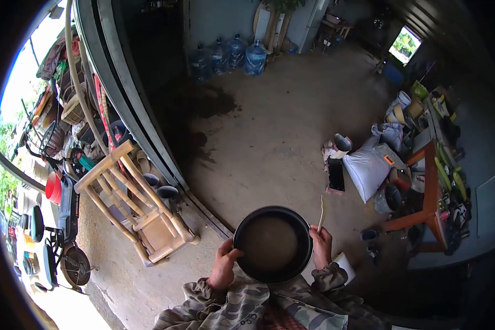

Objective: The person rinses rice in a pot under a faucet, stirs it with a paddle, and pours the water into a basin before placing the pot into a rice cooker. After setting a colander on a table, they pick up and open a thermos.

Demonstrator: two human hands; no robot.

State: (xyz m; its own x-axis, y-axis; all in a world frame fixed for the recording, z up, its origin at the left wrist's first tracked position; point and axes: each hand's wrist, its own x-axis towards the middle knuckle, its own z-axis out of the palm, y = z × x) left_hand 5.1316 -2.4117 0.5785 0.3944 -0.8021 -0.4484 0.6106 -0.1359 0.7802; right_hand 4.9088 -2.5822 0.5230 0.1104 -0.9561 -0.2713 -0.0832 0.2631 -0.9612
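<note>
Both of my hands grip a round black basin (272,276) at its two sides, held in front of my body. Cloudy brownish liquid (272,245) lies in it; nothing below the surface can be made out. My left hand (222,267) is closed on the left rim, thumb on top. On the opposite rim my right hand (321,248) is closed as well, and a thin pale stick (322,212) points up from between its fingers. Camouflage sleeves cover both wrists.
A bamboo chair (159,231) stands at left beside the door track (168,159). Large blue water bottles (255,59) line the back wall. To the right are a stuffed white sack (364,168), a reddish wooden frame (429,190) and clutter. A motorbike (66,214) is outside.
</note>
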